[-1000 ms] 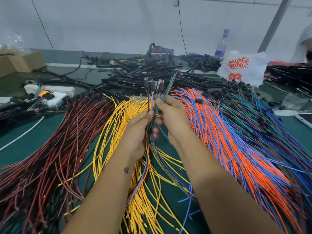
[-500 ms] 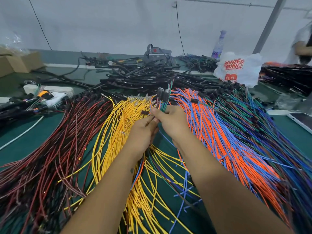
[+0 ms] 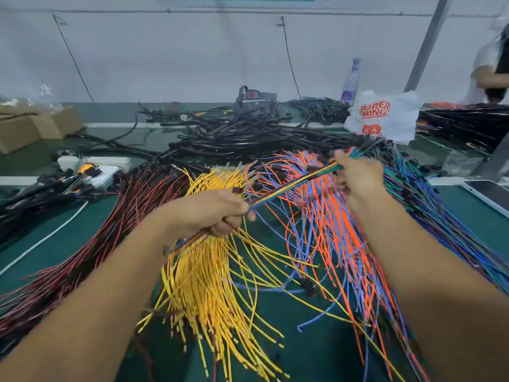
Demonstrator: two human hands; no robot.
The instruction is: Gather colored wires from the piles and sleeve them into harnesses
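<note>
A thin bundle of mixed colored wires [image 3: 292, 186] stretches taut between my two hands. My left hand [image 3: 212, 213] grips its lower end in a fist above the yellow wire pile [image 3: 209, 285]. My right hand [image 3: 358, 175] pinches the upper end, where black connectors stick out past the fingers toward the back right. Red and dark wires [image 3: 91, 232] fan out on the left. Orange and blue wires [image 3: 330, 232] lie in the middle right. Green, blue and purple wires [image 3: 429, 205] lie at the far right.
Black sleeved cables [image 3: 248, 139] are heaped at the back of the green table [image 3: 55, 244]. Cardboard boxes [image 3: 30, 128] stand at the back left, a white plastic bag [image 3: 382, 117] and a spray bottle [image 3: 351, 81] at the back right. A phone [image 3: 487, 194] lies at the right edge. Another person [image 3: 493, 70] stands far right.
My hands were close together holding the bundle upright. They have drawn apart: the right hand moved up and right, the left stayed lower, and the bundle now runs diagonally between them.
</note>
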